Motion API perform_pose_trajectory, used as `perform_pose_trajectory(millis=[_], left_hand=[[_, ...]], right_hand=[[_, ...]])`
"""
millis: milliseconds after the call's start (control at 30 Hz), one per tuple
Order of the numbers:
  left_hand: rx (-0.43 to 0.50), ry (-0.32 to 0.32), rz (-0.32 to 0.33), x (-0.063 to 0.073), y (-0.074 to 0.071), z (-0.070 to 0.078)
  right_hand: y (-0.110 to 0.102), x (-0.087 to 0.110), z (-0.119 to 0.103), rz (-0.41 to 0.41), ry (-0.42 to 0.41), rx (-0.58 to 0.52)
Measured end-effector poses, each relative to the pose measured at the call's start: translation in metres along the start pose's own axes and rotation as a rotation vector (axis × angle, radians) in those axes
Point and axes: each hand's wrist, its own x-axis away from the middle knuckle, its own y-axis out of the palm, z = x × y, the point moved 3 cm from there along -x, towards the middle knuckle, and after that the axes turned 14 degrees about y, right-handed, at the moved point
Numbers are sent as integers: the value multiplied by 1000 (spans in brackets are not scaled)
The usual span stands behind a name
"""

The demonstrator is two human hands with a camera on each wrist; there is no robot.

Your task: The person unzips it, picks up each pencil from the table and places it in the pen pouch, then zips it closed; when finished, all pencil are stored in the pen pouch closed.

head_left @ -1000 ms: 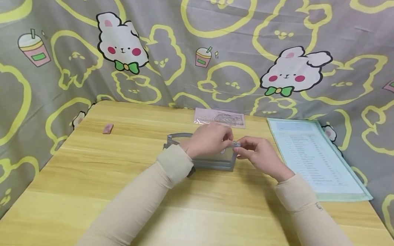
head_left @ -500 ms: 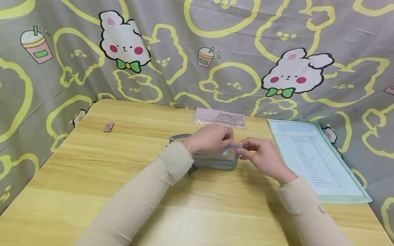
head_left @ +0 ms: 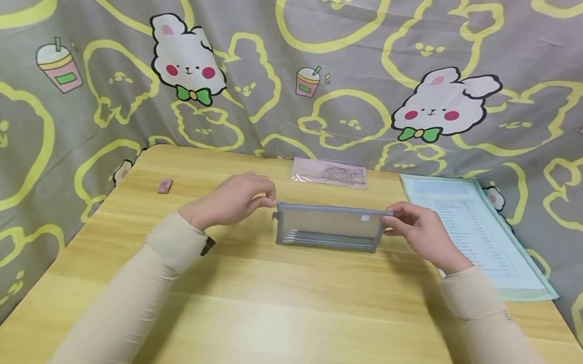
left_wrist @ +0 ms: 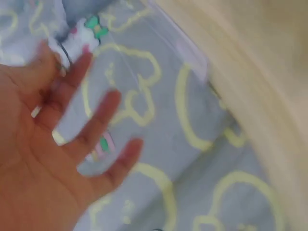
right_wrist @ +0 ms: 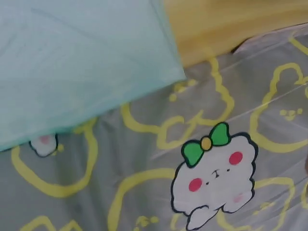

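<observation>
A grey mesh zip pencil case point(head_left: 326, 222) stands upright in the middle of the table in the head view. Several pencils point(head_left: 328, 239) show through its mesh, lying along the bottom. At the case's upper left corner, the left hand point(head_left: 236, 198) pinches the zipper's end between thumb and forefinger. Its other fingers are spread in the left wrist view, where the palm point(left_wrist: 43, 178) faces the camera. The right hand point(head_left: 419, 232) pinches the upper right corner of the case. The top edge between the two hands runs straight, its zip drawn together.
A pink eraser point(head_left: 165, 186) lies at the table's far left. Behind the case is a flat clear packet point(head_left: 329, 173) with a pinkish card. A pale green document pouch point(head_left: 472, 230) with a printed sheet lies at the right. A patterned curtain point(head_left: 276, 93) hangs along the table's back and sides.
The left hand has slid from the case's right end to its left end along the zip, and the top has come together. The right hand has moved slightly right, keeping its pinch.
</observation>
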Motion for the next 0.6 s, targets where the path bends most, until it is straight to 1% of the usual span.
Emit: perform_pose_trajectory(millis=[67,133,233,333,400,500,533,600], left_hand=[[40,12,29,8,-3,-4],[63,22,36,9,-2,-5],[65,-11,50,6,0,-5],[57,-75,54,-1,6,-5],[11,-126,52,-7,11,-4],[-97,-193,24,-15,22,2],[-127,-206,2,-18,27,5],[-166,-212,-57,-21,39,12]], right_hand=[[-4,0,3,-7,10,0],[-6,-2,3,-15,12,7],[-7,-3,3,-10,22,7],[-7,-6,6,-4,52,0],[-7,-9,8,-7,78,-1],[-3,-18,12,-38,138,0],[-1,-22,13,-50,162,4],[3,-31,15,-72,208,25]])
